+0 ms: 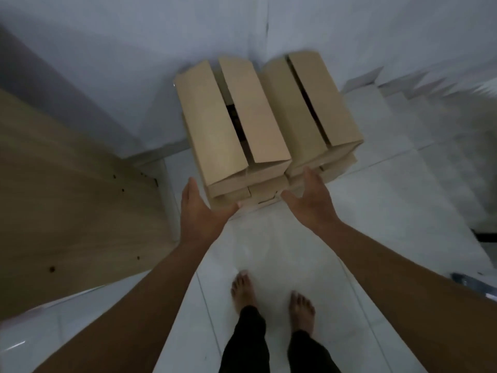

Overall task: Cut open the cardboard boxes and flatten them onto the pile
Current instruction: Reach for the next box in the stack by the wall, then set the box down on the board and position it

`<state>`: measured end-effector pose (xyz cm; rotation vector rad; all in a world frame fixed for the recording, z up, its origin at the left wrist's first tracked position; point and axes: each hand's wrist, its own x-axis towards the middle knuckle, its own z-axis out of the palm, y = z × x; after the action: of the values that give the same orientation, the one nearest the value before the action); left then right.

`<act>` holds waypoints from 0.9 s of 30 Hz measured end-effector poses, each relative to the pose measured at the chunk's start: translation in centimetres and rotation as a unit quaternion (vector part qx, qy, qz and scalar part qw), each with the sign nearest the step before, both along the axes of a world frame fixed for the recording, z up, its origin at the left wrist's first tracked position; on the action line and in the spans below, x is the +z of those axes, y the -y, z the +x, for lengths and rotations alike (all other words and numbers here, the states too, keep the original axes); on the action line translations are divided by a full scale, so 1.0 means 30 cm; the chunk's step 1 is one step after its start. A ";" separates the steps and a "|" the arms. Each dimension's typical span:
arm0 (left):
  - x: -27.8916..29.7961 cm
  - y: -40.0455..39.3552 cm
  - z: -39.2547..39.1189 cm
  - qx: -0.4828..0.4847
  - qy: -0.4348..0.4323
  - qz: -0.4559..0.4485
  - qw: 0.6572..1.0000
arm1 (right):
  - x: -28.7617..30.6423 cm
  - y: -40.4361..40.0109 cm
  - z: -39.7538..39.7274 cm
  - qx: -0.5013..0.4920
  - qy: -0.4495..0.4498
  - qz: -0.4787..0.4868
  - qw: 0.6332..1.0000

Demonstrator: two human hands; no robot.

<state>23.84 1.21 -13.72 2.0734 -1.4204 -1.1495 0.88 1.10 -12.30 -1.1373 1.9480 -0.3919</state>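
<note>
plain tan cardboard boxes, white tiled floor, pale wood-grain panel, black trousers.

Two boxes, the left box and the right box, are sitting side by side atop more boxes against the wall. A board is lying left of them. Stairs are rising on the right.

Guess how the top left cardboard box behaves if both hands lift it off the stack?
The top left box probably lifts light: a dark gap shows between its unsealed flaps. The flaps may flop open. The left hand and right hand are open; it may sag without support underneath.
</note>
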 end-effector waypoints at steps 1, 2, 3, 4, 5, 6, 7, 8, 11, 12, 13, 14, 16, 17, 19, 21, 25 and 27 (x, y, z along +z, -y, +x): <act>-0.053 0.011 -0.011 0.022 -0.018 0.007 1.000 | -0.057 0.015 -0.013 0.001 0.004 -0.008 1.000; -0.107 0.021 -0.022 0.042 -0.035 0.010 0.998 | -0.115 0.031 -0.024 -0.001 0.007 -0.022 1.000; -0.158 0.028 -0.030 0.060 -0.054 0.006 0.997 | -0.173 0.047 -0.033 -0.004 0.013 -0.038 0.999; -0.205 0.035 -0.038 0.071 -0.076 -0.001 0.995 | -0.225 0.059 -0.037 -0.008 0.023 -0.056 0.998; -0.246 0.043 -0.045 0.075 -0.098 -0.018 0.992 | -0.272 0.070 -0.039 -0.009 0.036 -0.073 0.997; -0.284 0.054 -0.048 0.075 -0.118 -0.041 0.989 | -0.316 0.080 -0.036 -0.011 0.051 -0.091 0.995; -0.319 0.065 -0.051 0.076 -0.132 -0.062 0.986 | -0.356 0.089 -0.030 -0.014 0.066 -0.106 0.992; -0.352 0.077 -0.054 0.085 -0.145 -0.083 0.982 | -0.388 0.098 -0.023 -0.021 0.080 -0.122 0.989; -0.422 0.119 -0.061 0.125 -0.169 -0.125 0.970 | -0.458 0.132 -0.003 -0.038 0.085 -0.169 0.981; -0.439 0.129 -0.061 0.136 -0.173 -0.132 0.967 | -0.470 0.140 0.004 -0.043 0.080 -0.180 0.979; -0.455 0.136 -0.057 0.146 -0.175 -0.136 0.964 | -0.480 0.147 0.011 -0.048 0.077 -0.193 0.977; -0.465 0.138 -0.053 0.157 -0.175 -0.135 0.962 | -0.487 0.152 0.016 -0.055 0.078 -0.209 0.973; -0.473 0.128 -0.035 0.183 -0.177 -0.130 0.958 | -0.488 0.154 0.021 -0.061 0.093 -0.247 0.963; -0.467 0.118 -0.025 0.194 -0.179 -0.128 0.956 | -0.483 0.151 0.021 -0.057 0.110 -0.258 0.958; -0.430 0.091 -0.004 0.201 -0.184 -0.125 0.954 | -0.463 0.142 0.018 -0.051 0.168 -0.248 0.953; -0.365 0.067 0.002 0.186 -0.185 -0.137 0.955 | -0.433 0.130 0.008 -0.044 0.214 -0.223 0.950; -0.189 0.046 0.004 0.141 -0.192 -0.145 0.960 | -0.311 0.116 -0.006 -0.042 0.243 -0.173 0.954; -0.093 0.037 0.010 0.139 -0.202 -0.134 0.960 | -0.209 0.109 -0.007 -0.043 0.258 -0.167 0.951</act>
<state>24.14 0.08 -16.50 1.6652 -0.9925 -1.1129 0.67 -2.16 -18.56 -1.0244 1.5007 -0.9912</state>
